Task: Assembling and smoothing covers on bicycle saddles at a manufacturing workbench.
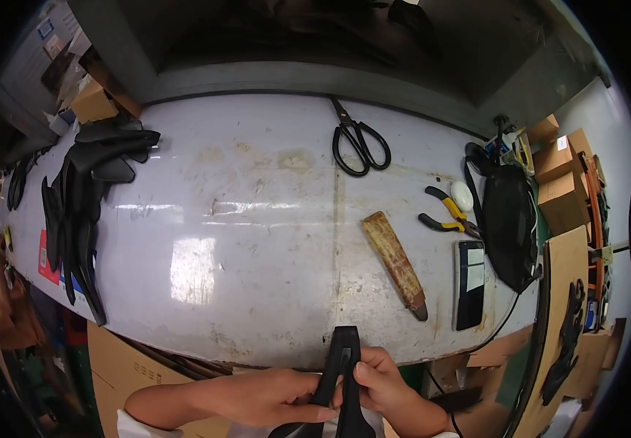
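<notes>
Close to my body, at the near edge of the table, both hands grip a black moulded part [345, 343] with a narrow slot near its squared end. My left hand [275, 396] has its fingers closed round the lower left side of it. On the other side, my right hand [382, 383] pinches the part with thumb and bent fingers near the slot. Its lower end spreads wider and runs out of the picture at the bottom. Nearest to the hands on the table lies a worn, wrapped blade-shaped tool [394, 259] with a dark tip.
Black-handled scissors [345, 119] lie at the back. To the right are yellow-and-black pliers [463, 219], a white oval object [461, 196], a phone [469, 285] and a black bag-like object [507, 226]. Black moulded parts [86, 182] are heaped at left, near another person [2, 306].
</notes>
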A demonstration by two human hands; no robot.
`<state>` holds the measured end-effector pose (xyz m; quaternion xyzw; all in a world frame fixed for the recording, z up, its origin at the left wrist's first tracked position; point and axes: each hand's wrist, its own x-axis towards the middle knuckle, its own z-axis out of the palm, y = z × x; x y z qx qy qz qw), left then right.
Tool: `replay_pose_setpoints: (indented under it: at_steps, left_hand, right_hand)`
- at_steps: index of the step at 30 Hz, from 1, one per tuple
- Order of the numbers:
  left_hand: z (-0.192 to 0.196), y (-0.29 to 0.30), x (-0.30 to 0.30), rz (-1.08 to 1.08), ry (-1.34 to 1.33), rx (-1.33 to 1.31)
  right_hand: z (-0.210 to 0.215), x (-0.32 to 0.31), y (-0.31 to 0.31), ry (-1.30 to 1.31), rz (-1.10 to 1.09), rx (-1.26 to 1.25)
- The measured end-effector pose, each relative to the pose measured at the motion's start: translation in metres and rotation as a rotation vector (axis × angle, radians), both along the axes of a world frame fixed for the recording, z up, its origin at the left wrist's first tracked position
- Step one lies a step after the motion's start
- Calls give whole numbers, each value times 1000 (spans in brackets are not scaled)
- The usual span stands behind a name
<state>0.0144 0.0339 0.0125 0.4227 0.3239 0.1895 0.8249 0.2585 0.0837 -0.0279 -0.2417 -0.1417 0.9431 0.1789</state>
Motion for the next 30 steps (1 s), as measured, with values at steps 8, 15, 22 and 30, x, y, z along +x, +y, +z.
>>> replay_pose_setpoints:
  at_steps: [8, 15, 22, 30]
  left_hand:
    - [0, 2, 1, -70, 122, 93]
    - [8, 7, -4, -37, 91, 92]
    - [-1, 15, 4, -70, 18, -28]
    - [-67, -40, 44, 608, -654, -15]
  right_hand:
    - [-3, 19, 8, -118, 184, 547]
    - [-10, 22, 9, 13, 290, 750]
    - [-60, 59, -13, 165, 716, 583]
    - [30, -12, 5, -505, -695, 452]
